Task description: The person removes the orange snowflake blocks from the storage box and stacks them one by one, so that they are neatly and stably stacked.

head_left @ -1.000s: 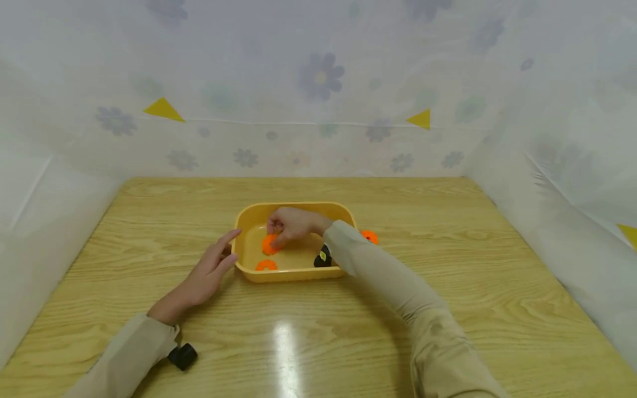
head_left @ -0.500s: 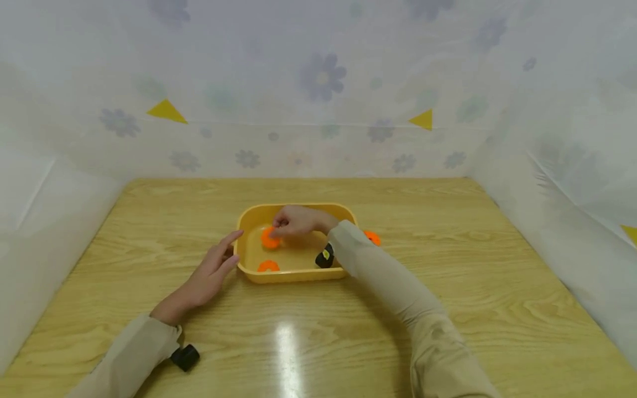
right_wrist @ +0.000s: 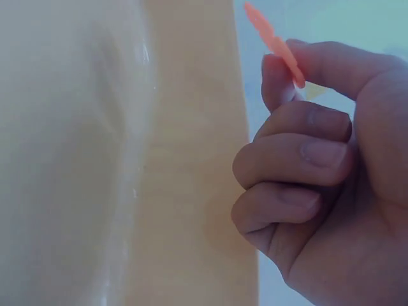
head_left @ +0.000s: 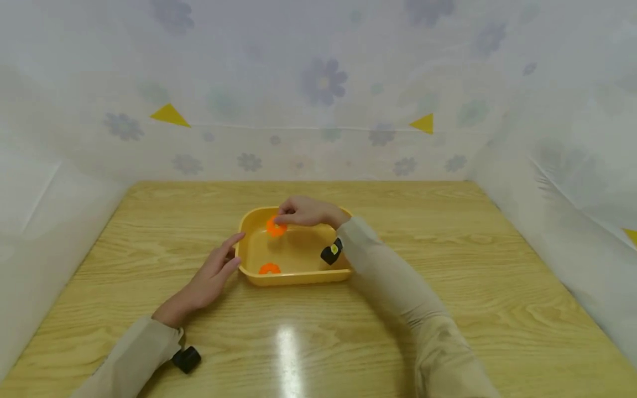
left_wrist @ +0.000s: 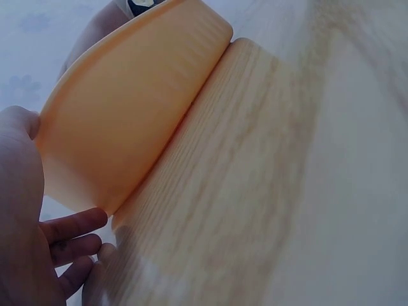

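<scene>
My right hand (head_left: 309,211), over the back of the yellow plastic basin (head_left: 298,279), pinches a thin orange scalloped ring (head_left: 276,227) between thumb and index finger. The other fingers curl into the palm, as the right wrist view shows, where the orange ring (right_wrist: 275,46) appears nearly edge-on. A second orange scalloped ring (head_left: 270,269) lies in the basin at its near left, partly hidden by the front wall. At the basin's left end, my left hand (head_left: 211,276) rests against the outer wall with fingers extended; the left wrist view shows its fingers (left_wrist: 76,226) by the lower corner.
The basin stands on a wood-grain table (head_left: 448,265). A flower-patterned white sheet (head_left: 278,83) encloses the back and sides. A black wrist camera (head_left: 187,360) hangs below the left sleeve, and another black wrist camera (head_left: 330,252) is at the right wrist.
My right hand has lifted the pinched ring from the basin floor up and toward the back. An orange piece outside the basin's right end is now hidden behind my right sleeve. My left hand stays put.
</scene>
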### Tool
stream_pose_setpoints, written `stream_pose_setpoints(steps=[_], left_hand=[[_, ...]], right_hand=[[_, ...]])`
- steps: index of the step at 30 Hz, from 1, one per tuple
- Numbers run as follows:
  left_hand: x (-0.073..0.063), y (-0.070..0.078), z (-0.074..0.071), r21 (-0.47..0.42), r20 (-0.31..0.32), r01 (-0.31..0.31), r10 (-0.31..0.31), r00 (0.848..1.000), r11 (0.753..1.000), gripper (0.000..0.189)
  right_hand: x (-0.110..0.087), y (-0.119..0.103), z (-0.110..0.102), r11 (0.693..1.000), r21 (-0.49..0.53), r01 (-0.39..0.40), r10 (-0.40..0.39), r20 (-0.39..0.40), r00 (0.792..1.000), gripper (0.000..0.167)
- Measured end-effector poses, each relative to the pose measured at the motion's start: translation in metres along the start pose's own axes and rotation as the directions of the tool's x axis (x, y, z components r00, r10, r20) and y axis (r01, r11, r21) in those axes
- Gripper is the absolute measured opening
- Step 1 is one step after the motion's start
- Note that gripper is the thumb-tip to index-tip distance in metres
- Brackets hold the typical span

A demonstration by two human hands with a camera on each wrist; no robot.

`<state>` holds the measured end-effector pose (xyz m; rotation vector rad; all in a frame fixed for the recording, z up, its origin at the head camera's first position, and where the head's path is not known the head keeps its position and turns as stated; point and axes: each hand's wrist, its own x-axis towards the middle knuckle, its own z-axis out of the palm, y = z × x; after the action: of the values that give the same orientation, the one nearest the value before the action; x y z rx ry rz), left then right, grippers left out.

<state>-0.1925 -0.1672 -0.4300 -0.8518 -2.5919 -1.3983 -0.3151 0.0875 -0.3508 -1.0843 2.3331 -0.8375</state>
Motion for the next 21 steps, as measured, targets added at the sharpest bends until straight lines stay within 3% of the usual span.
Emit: stream_pose_setpoints(steps=[11, 21], left_hand=[[0.000, -0.004, 0.002, -0.010, -0.011, -0.031, 0.031, 0.999, 0.999, 0.049], [0.001, -0.004, 0.000, -0.020, 0.003, -0.001, 0.001, 1.000, 1.000, 0.049]], right_hand=[[-0.026, -0.005, -0.019, 0.999, 0.033, -0.019, 0.019, -0.002, 1.000, 0.038], [-0.050, 0.002, -0.035, 0.999, 0.035, 0.001, 0.000, -0.023, 1.000, 0.043]])
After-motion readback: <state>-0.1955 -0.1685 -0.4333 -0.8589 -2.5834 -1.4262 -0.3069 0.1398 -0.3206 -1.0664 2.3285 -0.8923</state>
